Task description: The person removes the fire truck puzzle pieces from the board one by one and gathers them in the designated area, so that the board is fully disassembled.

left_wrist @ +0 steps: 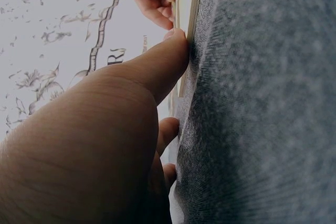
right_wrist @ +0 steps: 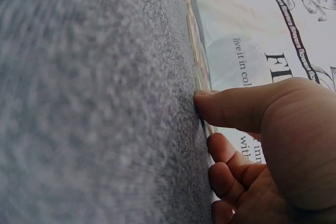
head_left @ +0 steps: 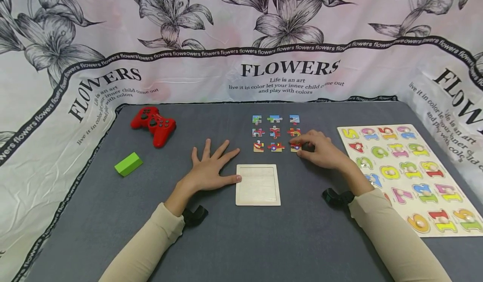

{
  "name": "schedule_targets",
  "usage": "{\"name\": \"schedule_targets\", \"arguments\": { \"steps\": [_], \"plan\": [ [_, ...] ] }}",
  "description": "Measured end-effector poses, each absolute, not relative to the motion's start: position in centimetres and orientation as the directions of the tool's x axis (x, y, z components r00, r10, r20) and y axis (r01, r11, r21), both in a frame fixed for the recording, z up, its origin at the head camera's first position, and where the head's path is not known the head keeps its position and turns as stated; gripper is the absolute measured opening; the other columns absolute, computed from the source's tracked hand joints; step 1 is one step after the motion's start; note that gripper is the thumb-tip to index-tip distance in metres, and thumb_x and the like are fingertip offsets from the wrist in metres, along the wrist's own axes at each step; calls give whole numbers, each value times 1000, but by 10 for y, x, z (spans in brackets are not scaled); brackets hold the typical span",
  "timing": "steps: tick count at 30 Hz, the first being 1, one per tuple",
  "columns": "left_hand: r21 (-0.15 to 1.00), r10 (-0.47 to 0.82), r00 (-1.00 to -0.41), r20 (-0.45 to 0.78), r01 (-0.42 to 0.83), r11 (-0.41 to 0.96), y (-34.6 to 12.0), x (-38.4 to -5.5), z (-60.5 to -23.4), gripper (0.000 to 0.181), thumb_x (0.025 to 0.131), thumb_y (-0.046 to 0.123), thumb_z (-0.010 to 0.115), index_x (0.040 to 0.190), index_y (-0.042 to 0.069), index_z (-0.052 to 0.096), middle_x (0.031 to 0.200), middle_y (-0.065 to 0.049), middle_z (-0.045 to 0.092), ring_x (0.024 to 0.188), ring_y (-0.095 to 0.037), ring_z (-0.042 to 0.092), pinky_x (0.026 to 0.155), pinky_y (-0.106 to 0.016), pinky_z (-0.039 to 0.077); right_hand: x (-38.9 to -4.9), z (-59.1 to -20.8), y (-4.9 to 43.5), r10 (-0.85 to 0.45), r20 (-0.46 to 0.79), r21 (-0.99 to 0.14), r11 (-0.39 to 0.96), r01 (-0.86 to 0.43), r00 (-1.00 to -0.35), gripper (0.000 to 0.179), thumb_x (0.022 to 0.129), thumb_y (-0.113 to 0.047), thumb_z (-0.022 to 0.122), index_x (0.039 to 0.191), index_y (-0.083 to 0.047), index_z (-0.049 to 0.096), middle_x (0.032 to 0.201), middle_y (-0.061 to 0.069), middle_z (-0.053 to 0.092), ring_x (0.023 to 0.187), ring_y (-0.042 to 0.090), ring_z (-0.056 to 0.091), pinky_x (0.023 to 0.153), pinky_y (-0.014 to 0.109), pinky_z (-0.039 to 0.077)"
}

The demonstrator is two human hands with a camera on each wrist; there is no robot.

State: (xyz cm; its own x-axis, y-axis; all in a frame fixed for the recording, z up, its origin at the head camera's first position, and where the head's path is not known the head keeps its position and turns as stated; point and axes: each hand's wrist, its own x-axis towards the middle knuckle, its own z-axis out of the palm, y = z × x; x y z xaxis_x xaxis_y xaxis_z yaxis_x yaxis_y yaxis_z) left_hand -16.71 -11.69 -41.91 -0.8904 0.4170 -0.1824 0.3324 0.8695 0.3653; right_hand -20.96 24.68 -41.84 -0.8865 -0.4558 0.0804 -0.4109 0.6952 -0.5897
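Note:
My left hand (head_left: 207, 171) lies spread on the grey table, fingers straight and fanned out. Its thumb touches the left edge of a square wooden puzzle tray (head_left: 239, 189); the left wrist view shows the thumb against the tray's side (left_wrist: 191, 3). Beyond the tray, small jigsaw pieces (head_left: 275, 131) lie apart in three rows of three, printed with a coloured picture. My right hand (head_left: 320, 150) pinches the nearest right piece (head_left: 295, 147) between thumb and index finger, down at the table. In the right wrist view, the thumb (right_wrist: 231, 106) is low against the cloth and hides most of that piece.
At the right a board of coloured numbers (head_left: 392, 182) lies partly under my right forearm. A red game controller (head_left: 154, 124) and a green block (head_left: 128, 164) are at the left. A flower-printed sheet (head_left: 203, 78) hangs behind the table.

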Motion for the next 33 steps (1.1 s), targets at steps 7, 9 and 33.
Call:
{"name": "schedule_targets", "arguments": {
  "steps": [7, 9, 33],
  "plan": [
    [363, 421, -888, -186, 336, 869, -117, -167, -417, 86, 88, 72, 60, 161, 38, 29, 174, -1, 8, 155, -50, -15, 112, -79, -11, -209, -421, 247, -448, 80, -596, 694, -403, -890, 37, 94, -10, 70, 131, -14, 69, 101, 9, 57, 91, 21, 40, 78, 41, 20],
    [363, 422, -888, -186, 337, 869, -117, -168, -418, 86, 88, 72, 60, 161, 38, 29, 174, 0, 8, 155, -50, -15, 112, -79, -11, -209, -421, 247, -449, 84, -596, 693, -406, -890, 37, 94, -9, 69, 131, -14, 69, 101, 9, 58, 91, 21, 40, 78, 41, 20],
    [373, 426, -887, -181, 339, 864, -119, -169, -422, 86, 88, 72, 60, 161, 39, 29, 174, 0, 8, 156, -49, -15, 113, -79, -11, -209, -425, 246, -431, 98, -610, 686, -396, -897, 40, 94, -10, 69, 134, -14, 67, 107, 9, 61, 93, 21, 40, 78, 41, 19]
  ]
}}
